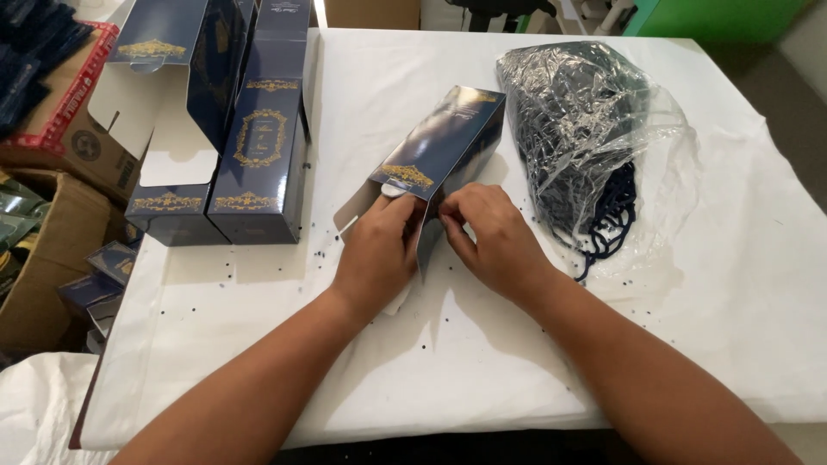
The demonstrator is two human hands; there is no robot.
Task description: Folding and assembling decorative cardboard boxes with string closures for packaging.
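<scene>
White cloth covers the table (482, 362), whose near and right stretches lie bare apart from scattered dark specks. At its middle one navy box with gold trim (448, 138) lies tilted, open end toward the person. Left hand (375, 254) grips that open end, thumb on a flap; right hand (491, 237) pinches the box's edge, fingertips together. Three finished navy boxes (250, 146) crowd the far-left edge. One clear plastic bag of dark cords (586, 129) sits just beside the box, right. Two cardboard cartons (52, 215) stand off the left edge.

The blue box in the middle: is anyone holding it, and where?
Yes. Both hands, left hand and right hand, grip the blue box at its open near end.
</scene>
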